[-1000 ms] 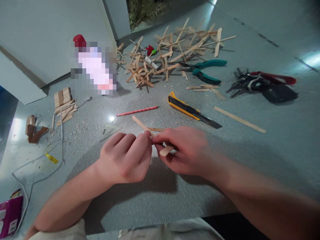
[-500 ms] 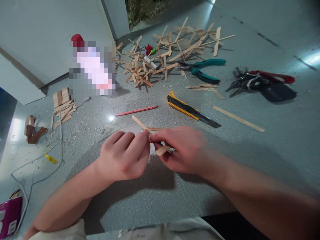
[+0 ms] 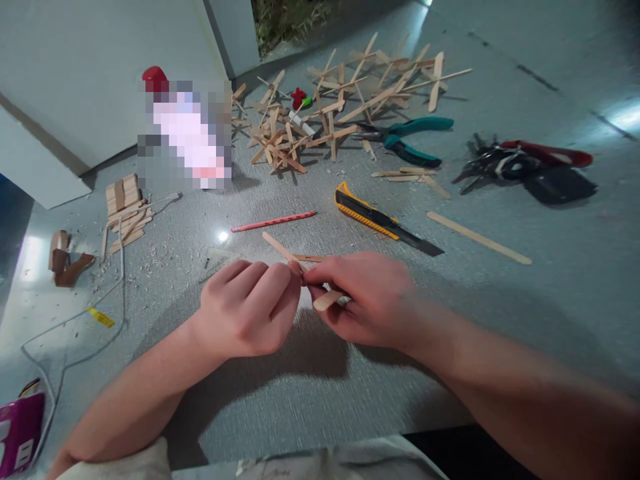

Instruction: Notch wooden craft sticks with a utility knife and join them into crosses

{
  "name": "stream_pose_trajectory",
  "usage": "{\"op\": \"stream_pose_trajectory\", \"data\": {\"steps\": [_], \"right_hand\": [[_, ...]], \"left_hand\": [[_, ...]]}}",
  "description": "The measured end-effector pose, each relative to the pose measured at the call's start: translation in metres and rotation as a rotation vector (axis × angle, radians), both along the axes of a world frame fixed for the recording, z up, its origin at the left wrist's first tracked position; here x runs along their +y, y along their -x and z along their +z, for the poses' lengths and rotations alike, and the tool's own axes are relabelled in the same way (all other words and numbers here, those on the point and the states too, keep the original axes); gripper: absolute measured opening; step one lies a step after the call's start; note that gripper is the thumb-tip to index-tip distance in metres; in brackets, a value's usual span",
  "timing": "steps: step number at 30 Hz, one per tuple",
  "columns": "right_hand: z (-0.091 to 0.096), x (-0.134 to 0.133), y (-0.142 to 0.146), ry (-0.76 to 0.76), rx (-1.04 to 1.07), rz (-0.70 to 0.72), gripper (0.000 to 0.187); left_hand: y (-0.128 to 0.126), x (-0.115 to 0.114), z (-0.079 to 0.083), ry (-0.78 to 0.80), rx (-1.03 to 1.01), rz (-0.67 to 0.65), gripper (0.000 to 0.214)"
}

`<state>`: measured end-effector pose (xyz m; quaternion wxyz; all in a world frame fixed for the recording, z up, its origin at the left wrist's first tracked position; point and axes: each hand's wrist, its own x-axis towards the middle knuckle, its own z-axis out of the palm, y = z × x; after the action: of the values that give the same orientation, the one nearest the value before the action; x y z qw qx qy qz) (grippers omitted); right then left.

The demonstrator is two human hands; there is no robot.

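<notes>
Both my hands meet at the middle of the view, their fingertips pressed together around wooden craft sticks. One pale stick slants up and left from between the fingertips. A rounded stick end pokes out below the fingers of my right hand, which is closed. My left hand is closed too, pinching at the joint, where its fingers hide most of the grip. Whether the two visible stick parts belong to one stick, I cannot tell. Just behind the right knuckles shows a browner stick with a slot or mark.
Ahead lie a yellow utility knife, a red pencil, a single craft stick and teal pliers. Crossed-stick pieces pile up behind. At left are bundled sticks, a white cable and wood shavings.
Almost nothing differs. My hands stay pressed together on the sticks, with only a very slight shift of the fingers and the view.
</notes>
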<state>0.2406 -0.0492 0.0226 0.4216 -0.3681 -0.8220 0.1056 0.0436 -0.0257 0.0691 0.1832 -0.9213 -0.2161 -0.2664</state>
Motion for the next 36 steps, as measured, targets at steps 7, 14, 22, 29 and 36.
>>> {"op": "stream_pose_trajectory", "data": {"steps": [7,14,22,29,36], "right_hand": [[0.001,-0.002,-0.001,0.030,0.044,-0.059,0.015],[0.002,-0.009,0.005,0.015,0.217,-0.141,0.014],[-0.001,-0.014,0.011,0.034,0.308,-0.107,0.013],[-0.006,-0.013,0.011,-0.013,0.271,-0.107,0.013],[-0.011,-0.010,0.012,-0.065,0.244,-0.109,0.013]], "left_hand": [[0.003,0.004,-0.002,0.089,-0.192,0.126,0.009],[-0.004,-0.002,-0.011,0.232,-0.460,0.159,0.011],[-0.008,-0.012,-0.023,0.522,-0.652,-0.001,0.024],[-0.015,-0.014,-0.021,0.638,-0.776,0.063,0.017],[-0.013,-0.015,-0.021,0.737,-0.764,0.057,0.015]]}}
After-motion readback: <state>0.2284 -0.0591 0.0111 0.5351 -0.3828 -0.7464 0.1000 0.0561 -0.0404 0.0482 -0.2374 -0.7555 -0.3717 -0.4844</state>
